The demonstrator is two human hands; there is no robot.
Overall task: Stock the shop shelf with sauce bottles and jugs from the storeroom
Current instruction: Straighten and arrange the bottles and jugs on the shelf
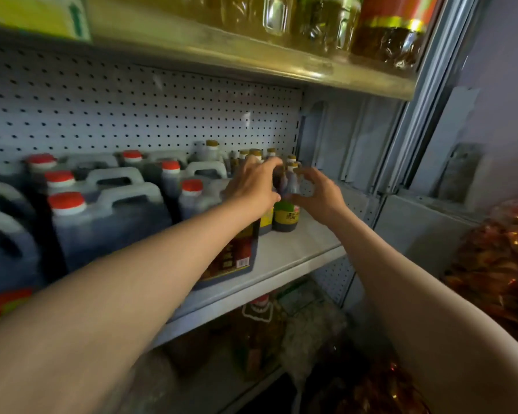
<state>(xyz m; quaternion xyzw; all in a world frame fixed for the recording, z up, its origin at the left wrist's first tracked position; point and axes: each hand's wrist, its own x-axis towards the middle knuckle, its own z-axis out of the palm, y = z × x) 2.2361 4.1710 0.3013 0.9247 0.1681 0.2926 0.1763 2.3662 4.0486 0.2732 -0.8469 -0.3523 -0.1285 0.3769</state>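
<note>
With left hand (253, 186) and right hand (317, 194) cupped either side of the sauce bottle (286, 215), best nudged upright, snug against neighbours beyond the fingertips.

Matt perforated metal backboard (132, 115) — plastic jugs (108, 222)

Two bare forearms and hands, seen from a head-worn camera

No sleeve, glove, watch, ring or bracelet is worn on either arm, which is uncovered up to the frame edge. The slim left hand (253, 186) and right hand (320, 195) are shown with short, unpainted nails; finer detail is blurred.
</note>
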